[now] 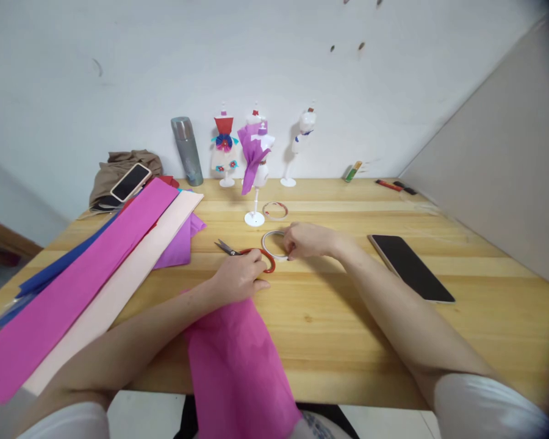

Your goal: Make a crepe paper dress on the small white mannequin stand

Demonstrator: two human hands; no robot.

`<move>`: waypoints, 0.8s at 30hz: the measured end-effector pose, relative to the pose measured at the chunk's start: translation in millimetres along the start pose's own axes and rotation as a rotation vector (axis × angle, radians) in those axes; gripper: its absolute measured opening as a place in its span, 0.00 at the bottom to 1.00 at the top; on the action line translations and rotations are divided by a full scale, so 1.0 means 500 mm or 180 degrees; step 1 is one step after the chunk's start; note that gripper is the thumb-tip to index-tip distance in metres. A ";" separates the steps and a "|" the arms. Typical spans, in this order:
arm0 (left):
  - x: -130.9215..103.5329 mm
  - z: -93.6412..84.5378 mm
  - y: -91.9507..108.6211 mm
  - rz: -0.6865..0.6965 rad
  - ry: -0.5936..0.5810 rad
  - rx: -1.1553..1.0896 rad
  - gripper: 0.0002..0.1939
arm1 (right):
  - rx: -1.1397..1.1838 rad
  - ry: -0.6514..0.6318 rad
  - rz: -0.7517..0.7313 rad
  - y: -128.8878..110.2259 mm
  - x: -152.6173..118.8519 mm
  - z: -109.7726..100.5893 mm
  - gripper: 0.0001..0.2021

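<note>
My right hand has its fingers closed on the right edge of a white tape ring lying on the table. Just left of it, my left hand rests over the handles of red-handled scissors, whose blades point to the left. A bright pink sheet hangs from beneath my left hand over the table's front edge; whether the fingers grip it is hidden. Behind the hands stands a small white dress form draped with purple paper. Another tape ring lies near its base.
Long pink and pale strips cover the left side, with a phone behind. A grey bottle and more dress forms stand along the wall. A dark tablet lies to the right, markers behind it.
</note>
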State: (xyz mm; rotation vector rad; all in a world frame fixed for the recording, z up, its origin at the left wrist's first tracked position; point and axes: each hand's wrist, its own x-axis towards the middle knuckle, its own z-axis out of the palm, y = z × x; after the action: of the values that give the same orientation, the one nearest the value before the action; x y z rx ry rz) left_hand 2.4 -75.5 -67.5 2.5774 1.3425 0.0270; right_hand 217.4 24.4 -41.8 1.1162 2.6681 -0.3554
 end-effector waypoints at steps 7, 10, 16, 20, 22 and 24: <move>0.006 0.005 0.001 0.0134 0.0104 0.0087 0.16 | 0.0315 -0.0224 0.0037 -0.018 -0.008 -0.004 0.06; 0.006 0.009 0.008 0.0084 0.0170 0.0192 0.13 | 0.0460 -0.0095 -0.0131 -0.015 -0.010 0.001 0.09; 0.004 0.004 0.017 0.0041 0.0098 0.0419 0.12 | 0.0561 0.0067 -0.0194 0.001 -0.004 0.006 0.05; 0.005 0.005 0.005 0.0069 0.0081 0.0530 0.14 | 0.0389 0.0045 -0.0095 0.016 -0.001 0.002 0.05; 0.006 0.007 -0.003 0.0047 0.0068 0.0586 0.15 | 0.0337 0.0028 0.0025 0.027 -0.003 0.000 0.05; 0.007 0.009 -0.009 0.0010 0.0060 0.0633 0.16 | 0.0310 0.0015 0.0177 0.040 -0.007 -0.001 0.04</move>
State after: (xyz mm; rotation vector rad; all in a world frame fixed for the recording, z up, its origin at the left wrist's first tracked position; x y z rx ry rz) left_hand 1.3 -71.0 -73.3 2.7479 1.4137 -0.0860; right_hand 234.3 35.6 -43.1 1.2178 2.6430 -0.4777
